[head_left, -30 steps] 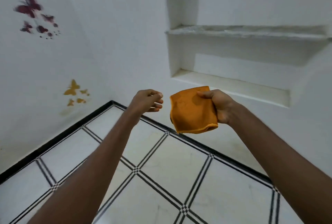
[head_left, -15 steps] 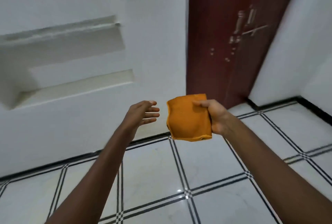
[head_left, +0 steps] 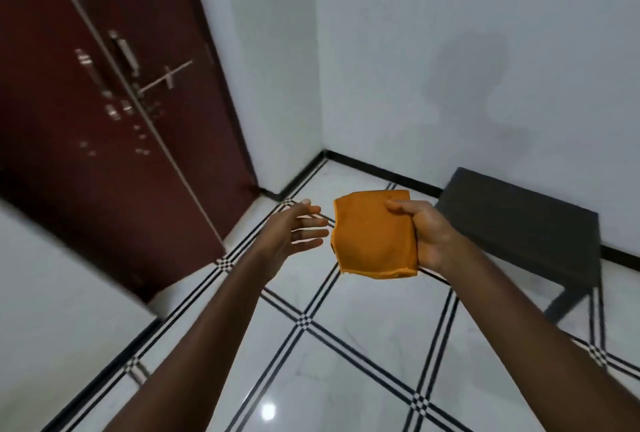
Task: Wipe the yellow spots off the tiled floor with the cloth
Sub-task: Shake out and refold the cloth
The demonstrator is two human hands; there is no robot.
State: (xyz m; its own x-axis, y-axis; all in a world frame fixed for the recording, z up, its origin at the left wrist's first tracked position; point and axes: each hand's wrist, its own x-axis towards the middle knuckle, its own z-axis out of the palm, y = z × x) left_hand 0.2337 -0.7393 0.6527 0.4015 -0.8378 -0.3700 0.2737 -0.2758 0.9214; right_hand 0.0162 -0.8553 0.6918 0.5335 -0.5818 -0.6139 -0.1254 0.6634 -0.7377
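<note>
Holding the folded orange cloth up at chest height, the right hand pinches its right edge, thumb over the front face and fingers behind, probably to keep it folded and ready while the floor is searched. Just left of that grip, the left hand hovers with fingers straight and spread, holding nothing, close to the cloth's free edge but apart from it. The cloth hangs nearly upright, its slightly longer axis vertical, its broad face toward the camera. Below the grip lies the white tiled floor (no yellow spots visible here); a dark low table stands beyond the right hand.
</note>
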